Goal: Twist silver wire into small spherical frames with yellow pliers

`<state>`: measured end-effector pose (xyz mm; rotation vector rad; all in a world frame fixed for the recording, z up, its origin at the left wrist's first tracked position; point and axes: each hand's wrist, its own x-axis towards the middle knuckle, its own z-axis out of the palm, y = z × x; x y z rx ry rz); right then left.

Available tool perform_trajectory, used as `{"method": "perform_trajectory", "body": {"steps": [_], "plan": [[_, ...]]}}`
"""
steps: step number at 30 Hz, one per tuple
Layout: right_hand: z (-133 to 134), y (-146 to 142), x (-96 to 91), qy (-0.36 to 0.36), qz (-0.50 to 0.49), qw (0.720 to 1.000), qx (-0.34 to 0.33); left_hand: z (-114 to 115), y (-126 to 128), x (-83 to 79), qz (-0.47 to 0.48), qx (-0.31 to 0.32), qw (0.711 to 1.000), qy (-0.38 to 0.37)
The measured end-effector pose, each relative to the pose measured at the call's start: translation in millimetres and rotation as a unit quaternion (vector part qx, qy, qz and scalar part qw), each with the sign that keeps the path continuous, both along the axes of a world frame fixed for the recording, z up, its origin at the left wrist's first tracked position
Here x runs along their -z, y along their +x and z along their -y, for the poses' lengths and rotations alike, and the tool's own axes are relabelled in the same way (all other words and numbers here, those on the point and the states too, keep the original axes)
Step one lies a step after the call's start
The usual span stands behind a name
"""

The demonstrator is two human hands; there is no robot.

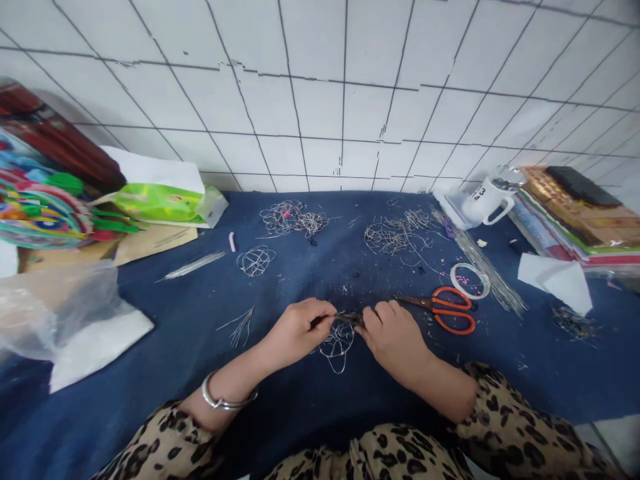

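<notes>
Near the front middle of the cloth, my left hand (299,328) is closed in a pinch on a silvery wire piece (337,347), whose bent loops hang below the fingers. My right hand (397,341) is wrapped round small dark pliers (354,319); their jaws point left and meet the wire close to my left fingertips. The handles are mostly hidden in my palm. Just beyond my right hand lie orange-handled scissors (453,311). A few short straight wires (243,327) rest left of my left hand.
Wire tangles (295,219) (397,233) and a looped wire shape (256,261) lie farther back on the blue cloth (200,347). At right are a tape ring (470,281), long wires (493,270), a white mug (493,197) and stacked books (585,213). A plastic bag (65,307) lies left.
</notes>
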<state>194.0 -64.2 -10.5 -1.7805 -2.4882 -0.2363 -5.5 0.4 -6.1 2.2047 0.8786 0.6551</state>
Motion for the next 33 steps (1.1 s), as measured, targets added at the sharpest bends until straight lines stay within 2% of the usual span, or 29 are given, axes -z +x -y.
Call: {"method": "perform_trajectory", "body": {"steps": [8, 20, 27, 33], "plan": [[-0.9, -5.0, 0.5, -0.056, -0.007, 0.998, 0.019, 0.6, 0.2, 5.3, -0.028, -0.008, 1.0, -0.007], [0.5, -2.7, 3.7, -0.123, -0.109, 0.986, 0.021, -1.0, -3.8, -5.7, -0.006, 0.0, 0.999, -0.05], [-1.7, 0.1, 0.3, -0.121, -0.109, 0.987, 0.006, -2.6, -3.4, -4.4, -0.005, -0.002, 0.997, -0.072], [-3.4, 1.4, -2.6, -0.073, -0.065, 0.995, -0.008, -3.6, -4.1, -4.7, -0.005, 0.005, 0.996, -0.092]]}}
